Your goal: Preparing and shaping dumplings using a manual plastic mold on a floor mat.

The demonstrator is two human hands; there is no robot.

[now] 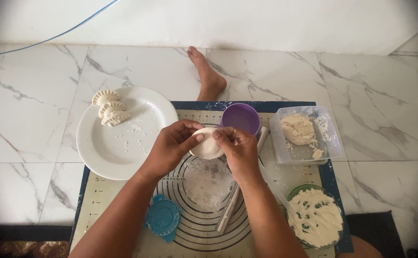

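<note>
Both of my hands hold a small round disc of white dough [207, 147] above a baking mat [123, 210] printed with circles. My left hand [173, 145] pinches its left edge with thumb and fingers. My right hand [237, 150] grips its right edge. A floured patch [208, 181] lies on the mat just below the dough. A blue dumpling press [163, 217] sits on the mat by my left forearm. A wooden rolling pin [230, 208] lies under my right forearm.
A white plate [118, 143] at the left carries three crimped dumplings [109, 109]. A purple cup [241, 118], a clear tub with dough [304, 134] and a green bowl of flour [315, 217] stand to the right. A bare foot [209, 76] rests on the marble floor beyond the mat.
</note>
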